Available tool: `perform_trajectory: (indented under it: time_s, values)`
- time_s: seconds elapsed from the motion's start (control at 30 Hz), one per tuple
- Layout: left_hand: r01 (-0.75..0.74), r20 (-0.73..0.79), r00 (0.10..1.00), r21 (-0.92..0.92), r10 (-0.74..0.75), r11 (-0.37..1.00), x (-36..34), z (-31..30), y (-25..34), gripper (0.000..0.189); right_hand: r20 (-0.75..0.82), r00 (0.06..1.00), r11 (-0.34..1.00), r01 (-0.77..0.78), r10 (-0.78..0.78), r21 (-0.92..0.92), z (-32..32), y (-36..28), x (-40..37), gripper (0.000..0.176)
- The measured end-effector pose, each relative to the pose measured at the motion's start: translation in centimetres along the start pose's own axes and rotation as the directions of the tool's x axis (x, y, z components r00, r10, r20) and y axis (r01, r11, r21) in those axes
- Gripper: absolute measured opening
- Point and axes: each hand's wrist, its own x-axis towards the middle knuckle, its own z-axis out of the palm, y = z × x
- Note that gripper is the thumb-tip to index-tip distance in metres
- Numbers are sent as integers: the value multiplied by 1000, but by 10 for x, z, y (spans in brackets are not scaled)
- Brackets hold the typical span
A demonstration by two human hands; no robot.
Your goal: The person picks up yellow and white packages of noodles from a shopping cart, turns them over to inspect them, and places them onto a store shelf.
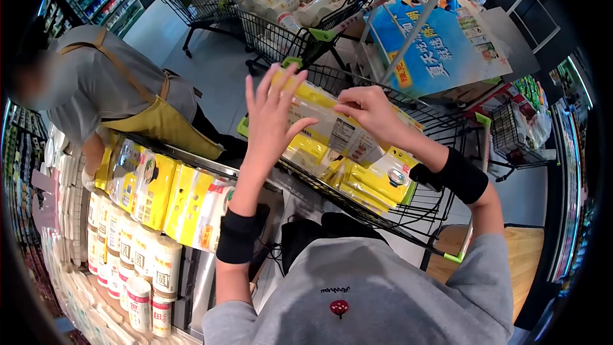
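Note:
My left hand [273,115] is raised with its fingers spread, in front of the left end of a yellow and clear plastic packet [345,135] with a printed label. Whether the palm touches it cannot be made out. The thumb and fingers of my right hand [372,114] are pinched at this packet's upper edge. Beneath it, several yellow packets [367,185] lie in a black wire shopping cart [440,207] in front of me. Black bands circle both my wrists.
At left, a shelf carries upright yellow packets [156,188] and white cylindrical packs [166,268]. A co-worker in a yellow apron [163,131] reaches there. Behind stand carts with white cylindrical packs [281,1] and a blue sign [428,45]. Another loaded cart [511,131] is at right.

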Motion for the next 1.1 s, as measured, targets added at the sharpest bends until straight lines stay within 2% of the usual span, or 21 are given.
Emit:
perform_trajectory:
  time_s: [0.1, 0.13, 0.2, 0.23, 0.27, 0.33, 0.37, 0.43, 0.5, 0.53, 0.57, 0.6, 0.63, 0.67, 0.73, 0.77, 0.93, 1.0, 1.07, 1.1]
  values:
    - [-80, 250, 962, -108, 105, 991, 15, 29, -15, 31, 55, 996, 988, 72, -65, -133, -10, 3, -5, 13]
    - [-88, 228, 966, -154, 123, 984, 16, 33, -13, 26, 71, 994, 982, 94, -83, -166, -14, 5, -6, 12]
    - [-103, 182, 972, -241, 150, 965, 15, 37, -3, 18, 46, 999, 999, 28, -26, -32, -22, 6, -14, 10]
    - [-107, 73, 988, -301, 135, 948, 10, 40, 3, 13, 38, 999, 999, -2, 1, 38, -26, 7, -18, 9]
    - [-104, 70, 988, -328, 134, 939, 5, 41, 8, 13, 17, 1000, 999, -23, 23, -32, -26, 20, -30, 9]
    - [50, 167, 986, -315, 4, 948, -6, 43, 14, 12, -27, 998, 984, -68, 64, -167, -27, 55, -56, 9]
    - [-6, 97, 994, -323, 40, 946, -6, 42, 19, 12, 40, 988, 978, -143, 150, -150, -30, 63, -60, 13]
    - [-125, -47, 992, -307, 116, 944, 2, 32, 24, 11, -25, 998, 966, 52, -61, -255, -34, 48, -59, 16]
    - [-23, -73, 997, -311, 0, 950, 2, 20, 15, 11, -124, 958, 930, 212, -258, -300, -38, 26, -47, 17]
    - [33, -62, 996, -330, -56, 943, -7, 13, 13, 10, -116, 963, 941, 204, -242, -270, -31, 30, -43, 18]
    - [154, 52, 988, -364, -145, 919, -11, 13, 11, 11, -99, 969, 950, 198, -227, -243, -28, 38, -35, 18]
    - [96, -3, 995, -347, -103, 933, -13, 14, 9, 11, -82, 970, 953, 206, -229, -222, -25, 41, -28, 18]
    - [128, 37, 992, -291, -123, 948, -16, 13, 8, 12, 21, 975, 946, 219, -221, -239, -26, 34, -25, 21]
    - [159, 85, 986, -237, -143, 958, -24, 9, 8, 13, 20, 972, 943, 232, -234, -239, -21, 31, -27, 21]
    - [118, -51, 990, -198, -130, 973, -33, 4, 5, 13, 20, 962, 932, 268, -272, -246, -7, 36, -24, 21]
    - [111, -94, 987, -162, -127, 981, -36, 0, 1, 14, -53, 937, 915, 324, -346, -239, 2, 36, -20, 14]
    - [162, -86, 984, 48, -158, 986, -71, -39, -20, 14, -42, 907, 896, 406, -420, -178, 40, 3, 4, 16]
    - [306, -58, 952, 118, -301, 944, -98, -61, -27, 13, -41, 893, 886, 437, -447, -154, 58, -9, 11, 16]
    - [475, -40, 879, 145, -475, 868, -125, -82, -30, 12, -46, 877, 875, 471, -478, -111, 71, -12, 19, 17]
    - [535, -64, 845, 85, -531, 841, -135, -89, -32, 11, -47, 871, 870, 484, -489, -96, 73, -16, 24, 17]
